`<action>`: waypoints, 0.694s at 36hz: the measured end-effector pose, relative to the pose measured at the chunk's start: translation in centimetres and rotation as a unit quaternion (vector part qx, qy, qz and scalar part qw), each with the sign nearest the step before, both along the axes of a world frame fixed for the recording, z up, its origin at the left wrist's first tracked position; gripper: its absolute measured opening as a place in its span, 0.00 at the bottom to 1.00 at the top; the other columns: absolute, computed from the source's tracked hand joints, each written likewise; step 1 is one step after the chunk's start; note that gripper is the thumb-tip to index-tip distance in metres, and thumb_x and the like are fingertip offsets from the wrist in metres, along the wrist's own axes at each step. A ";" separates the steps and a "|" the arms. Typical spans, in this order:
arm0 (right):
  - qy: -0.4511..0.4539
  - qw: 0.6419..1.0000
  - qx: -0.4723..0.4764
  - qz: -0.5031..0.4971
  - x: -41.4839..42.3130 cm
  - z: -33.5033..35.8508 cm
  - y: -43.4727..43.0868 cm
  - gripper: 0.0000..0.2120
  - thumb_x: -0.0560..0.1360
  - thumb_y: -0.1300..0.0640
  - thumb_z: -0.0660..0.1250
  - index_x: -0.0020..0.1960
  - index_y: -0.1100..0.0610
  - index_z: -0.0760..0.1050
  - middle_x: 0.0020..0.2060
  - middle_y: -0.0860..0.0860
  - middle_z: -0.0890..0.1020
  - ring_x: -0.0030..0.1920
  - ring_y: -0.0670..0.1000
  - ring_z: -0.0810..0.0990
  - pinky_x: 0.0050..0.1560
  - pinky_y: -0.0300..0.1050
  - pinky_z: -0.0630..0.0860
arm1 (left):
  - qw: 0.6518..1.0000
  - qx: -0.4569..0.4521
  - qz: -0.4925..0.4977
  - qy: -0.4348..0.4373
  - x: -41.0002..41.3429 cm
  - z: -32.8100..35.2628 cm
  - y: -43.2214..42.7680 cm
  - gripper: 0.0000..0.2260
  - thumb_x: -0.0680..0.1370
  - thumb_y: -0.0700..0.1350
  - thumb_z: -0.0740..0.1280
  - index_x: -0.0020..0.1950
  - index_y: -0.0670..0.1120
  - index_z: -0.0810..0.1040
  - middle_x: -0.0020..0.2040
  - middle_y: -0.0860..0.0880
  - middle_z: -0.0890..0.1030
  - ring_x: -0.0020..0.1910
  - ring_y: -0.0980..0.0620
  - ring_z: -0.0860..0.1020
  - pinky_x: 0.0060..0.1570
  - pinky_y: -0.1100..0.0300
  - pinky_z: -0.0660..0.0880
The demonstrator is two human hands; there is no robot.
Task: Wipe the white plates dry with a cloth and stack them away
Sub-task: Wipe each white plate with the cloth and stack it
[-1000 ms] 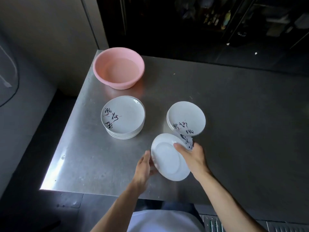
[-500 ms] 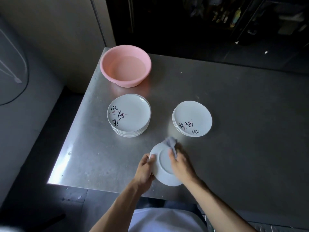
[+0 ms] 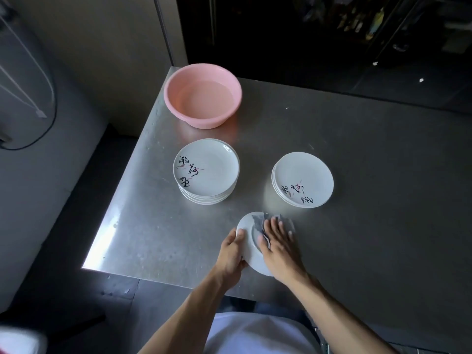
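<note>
— What lies nearest?
— A white garment [image 3: 255, 335] at the bottom edge, on the person's body. Two bare forearms reach out from it over the near edge of a brushed steel table [image 3: 370, 187].
— And the hands?
— The left hand [image 3: 231, 254] grips the left rim of a white round ceramic plate [image 3: 251, 261], its fingers curled round that rim. The right hand [image 3: 279, 245] lies flat on the plate's face. Its fingers are straight and a little spread, and they press a grey crumpled cloth [image 3: 259, 221] against the plate (the cloth pokes out past the fingertips at the plate's far rim).
— Is the plate on the table?
— It is tilted, over the near part of the table, between the two hands. Whether its lower rim touches the steel I cannot tell.
— Further out?
— Two stacks stand apart from each other in the middle of the table. On the left is a taller stack of white plates [image 3: 207, 172], the top one marked with black brush characters and pinkish strokes. On the right, just beyond the cloth, is a lower stack of white plates [image 3: 302, 180] with the same marks.
— And at the back?
— A pink round plastic basin [image 3: 203, 94] sits near the table's far left corner, beyond the taller stack and apart from it.
</note>
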State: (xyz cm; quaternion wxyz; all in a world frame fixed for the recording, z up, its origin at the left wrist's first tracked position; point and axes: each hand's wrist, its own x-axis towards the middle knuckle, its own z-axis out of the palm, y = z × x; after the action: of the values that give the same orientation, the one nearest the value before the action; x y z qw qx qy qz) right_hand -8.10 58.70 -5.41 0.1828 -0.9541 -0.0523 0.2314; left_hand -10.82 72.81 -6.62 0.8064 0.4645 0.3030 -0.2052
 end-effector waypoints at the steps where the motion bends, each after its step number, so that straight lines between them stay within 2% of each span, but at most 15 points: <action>1: -0.007 1.000 0.023 -0.003 0.1 0.1 0.6 0.26 0.85 0.47 0.49 0.81 0.53 0.52 0.81 0.50 0.47 0.81 0.48 0.44 0.79 0.51 0.43 | 1.000 -0.001 0.005 0.001 0.1 0.2 0.0 0.17 0.88 0.52 0.58 0.68 0.43 0.78 0.62 0.37 0.84 0.58 0.41 0.84 0.58 0.42 0.81; 5: -0.030 0.980 0.169 0.096 -1.5 0.9 0.5 0.26 0.85 0.47 0.51 0.80 0.55 0.57 0.78 0.43 0.52 0.80 0.42 0.48 0.80 0.49 0.45 | 0.999 -0.010 0.033 0.015 0.3 0.2 0.5 0.14 0.88 0.47 0.58 0.67 0.41 0.78 0.62 0.35 0.83 0.58 0.39 0.83 0.60 0.41 0.79; 7: -0.035 0.969 0.197 0.146 -2.5 1.1 -0.7 0.26 0.84 0.46 0.49 0.79 0.54 0.60 0.79 0.44 0.57 0.79 0.42 0.51 0.79 0.46 0.46 | 0.999 -0.010 0.043 0.024 0.3 0.0 0.9 0.13 0.88 0.44 0.57 0.66 0.40 0.78 0.60 0.34 0.83 0.56 0.39 0.83 0.58 0.42 0.80; 9: -0.049 0.968 0.190 0.154 -3.0 0.7 -2.1 0.23 0.84 0.49 0.51 0.78 0.52 0.63 0.78 0.45 0.60 0.79 0.44 0.54 0.79 0.46 0.47 | 0.999 -0.008 0.043 0.027 0.1 0.1 1.0 0.14 0.89 0.47 0.57 0.65 0.40 0.77 0.60 0.34 0.83 0.54 0.39 0.83 0.54 0.44 0.80; 11: -0.052 0.981 0.162 0.092 -2.7 0.0 -2.6 0.22 0.85 0.51 0.52 0.78 0.53 0.62 0.78 0.43 0.56 0.80 0.46 0.52 0.80 0.49 0.47 | 0.999 -0.004 0.029 0.014 -0.1 0.3 1.0 0.15 0.88 0.50 0.58 0.66 0.43 0.78 0.61 0.36 0.84 0.54 0.42 0.84 0.50 0.46 0.83; 13: -0.016 0.989 0.145 -0.036 -1.5 -0.4 -2.0 0.22 0.86 0.52 0.52 0.79 0.55 0.62 0.79 0.45 0.54 0.81 0.49 0.49 0.80 0.50 0.46 | 1.000 -0.010 0.013 0.006 -0.2 0.7 0.9 0.13 0.87 0.49 0.60 0.67 0.47 0.79 0.61 0.40 0.84 0.55 0.46 0.84 0.51 0.47 0.84; 15: 0.010 0.977 0.155 -0.149 0.4 0.0 -0.7 0.22 0.86 0.53 0.51 0.77 0.58 0.66 0.78 0.53 0.62 0.79 0.55 0.56 0.79 0.51 0.51 | 1.000 -0.029 0.004 0.001 -0.1 1.2 0.9 0.12 0.86 0.45 0.62 0.68 0.51 0.79 0.62 0.43 0.85 0.56 0.47 0.83 0.53 0.47 0.83; 17: -0.021 0.962 0.179 -0.205 1.9 0.8 0.5 0.18 0.86 0.54 0.51 0.70 0.57 0.72 0.69 0.56 0.75 0.72 0.56 0.69 0.73 0.52 0.62 | 0.999 -0.044 -0.011 -0.009 -0.1 1.8 0.8 0.13 0.86 0.42 0.63 0.69 0.52 0.79 0.60 0.44 0.86 0.55 0.48 0.84 0.52 0.49 0.83; 18: -0.053 0.960 0.194 -0.195 2.2 1.3 1.1 0.18 0.86 0.55 0.51 0.69 0.54 0.74 0.65 0.52 0.77 0.68 0.53 0.72 0.70 0.50 0.65 | 0.999 -0.049 -0.018 -0.013 -0.1 2.1 0.6 0.14 0.86 0.41 0.63 0.69 0.52 0.79 0.60 0.44 0.86 0.55 0.48 0.85 0.51 0.50 0.83; 20: -0.117 0.961 0.232 -0.090 1.7 2.7 2.3 0.20 0.85 0.53 0.49 0.72 0.43 0.71 0.63 0.41 0.76 0.65 0.40 0.69 0.69 0.42 0.64 | 0.998 -0.051 -0.034 -0.018 -0.3 2.3 0.3 0.14 0.85 0.40 0.63 0.69 0.51 0.79 0.60 0.44 0.86 0.55 0.48 0.85 0.49 0.52 0.83; 21: -0.129 0.959 0.251 -0.024 1.1 3.0 2.8 0.20 0.85 0.50 0.49 0.73 0.38 0.68 0.65 0.37 0.75 0.68 0.35 0.65 0.72 0.39 0.60 | 0.998 -0.047 -0.042 -0.020 -0.4 2.3 0.3 0.13 0.84 0.40 0.64 0.68 0.49 0.80 0.59 0.43 0.86 0.54 0.48 0.85 0.47 0.53 0.83; 22: -0.126 0.958 0.256 0.039 0.5 2.8 3.0 0.20 0.85 0.48 0.48 0.73 0.35 0.66 0.70 0.37 0.72 0.73 0.34 0.60 0.75 0.39 0.54 | 0.998 -0.038 -0.050 -0.022 -0.6 2.3 0.3 0.13 0.82 0.41 0.65 0.65 0.47 0.81 0.57 0.42 0.86 0.53 0.48 0.85 0.46 0.54 0.82; 23: -0.117 0.957 0.246 0.094 0.0 2.5 2.9 0.20 0.84 0.46 0.48 0.74 0.36 0.65 0.74 0.39 0.68 0.77 0.38 0.55 0.78 0.41 0.48 | 0.997 -0.028 -0.060 -0.025 -0.7 2.2 0.3 0.13 0.79 0.42 0.66 0.62 0.45 0.83 0.56 0.40 0.86 0.52 0.48 0.85 0.45 0.54 0.82; 24: -0.117 0.957 0.234 0.124 -0.1 2.0 2.5 0.21 0.84 0.47 0.49 0.75 0.42 0.67 0.76 0.41 0.66 0.79 0.42 0.54 0.78 0.44 0.45 | 0.997 -0.022 -0.069 -0.029 -0.9 2.1 0.4 0.13 0.77 0.44 0.66 0.59 0.44 0.84 0.56 0.40 0.86 0.52 0.48 0.85 0.46 0.53 0.82; 25: -0.125 0.958 0.226 0.126 0.1 1.6 2.1 0.21 0.84 0.49 0.51 0.74 0.49 0.70 0.76 0.42 0.66 0.79 0.45 0.55 0.78 0.46 0.46 | 0.997 -0.021 -0.072 -0.033 -1.0 2.1 0.4 0.13 0.77 0.45 0.67 0.58 0.45 0.86 0.56 0.40 0.86 0.53 0.47 0.85 0.47 0.52 0.82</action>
State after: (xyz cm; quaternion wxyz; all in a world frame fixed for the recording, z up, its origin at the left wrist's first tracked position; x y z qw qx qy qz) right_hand -8.03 60.79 -3.80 0.3547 -0.8952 -0.2450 0.1132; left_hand -11.84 73.25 -4.52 0.8085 0.4746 0.2381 -0.2537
